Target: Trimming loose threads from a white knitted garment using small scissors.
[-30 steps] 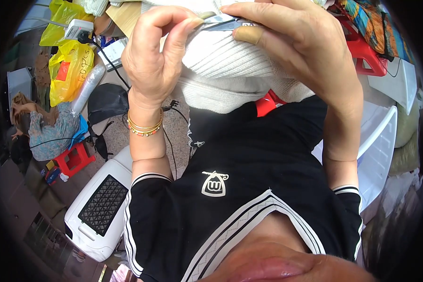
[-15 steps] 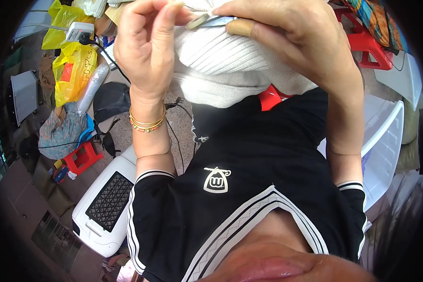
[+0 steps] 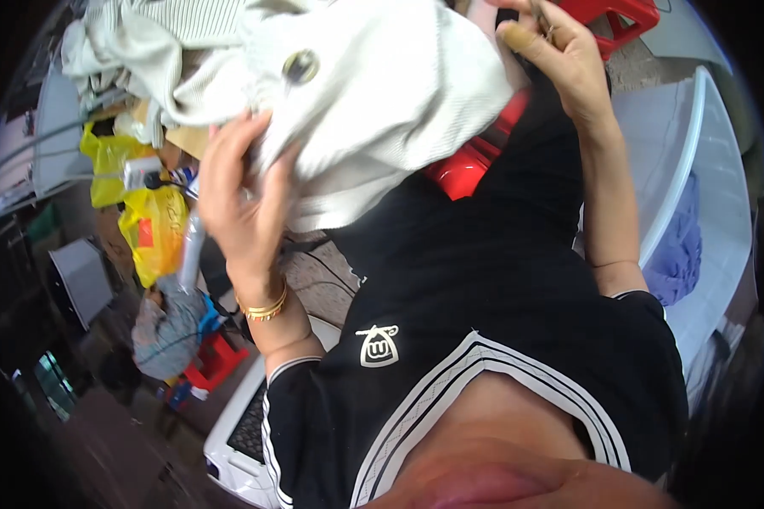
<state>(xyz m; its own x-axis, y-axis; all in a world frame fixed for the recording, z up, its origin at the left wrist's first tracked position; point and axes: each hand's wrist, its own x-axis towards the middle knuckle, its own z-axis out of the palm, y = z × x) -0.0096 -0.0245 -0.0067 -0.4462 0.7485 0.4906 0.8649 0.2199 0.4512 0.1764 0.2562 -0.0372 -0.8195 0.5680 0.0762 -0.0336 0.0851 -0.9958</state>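
A white ribbed knit garment (image 3: 382, 93) lies bunched over my lap and spreads to the upper left. On it sits a round, dark piece with a gold rim (image 3: 300, 65), like a large button. My left hand (image 3: 242, 191), with gold bracelets at the wrist, has fingers and thumb at the garment's left edge with cloth between them; the fingers are a little blurred. Off the cloth at the upper right, my right hand (image 3: 560, 59) curls round a small dark metal tool (image 3: 543, 19), partly hidden by the fingers. A tan wrap covers one of its digits.
Red plastic stools (image 3: 463, 170) show beneath the garment and at the upper right. A pale plastic bin (image 3: 696, 153) with purple cloth (image 3: 677, 246) stands at my right. Left are yellow bags (image 3: 151, 229), a power strip (image 3: 140, 174), cords and a white slatted case (image 3: 246, 441).
My hands were close together at the cloth; my right hand has moved right, away from it, and my left has come down to its edge. More garment and the round piece now show.
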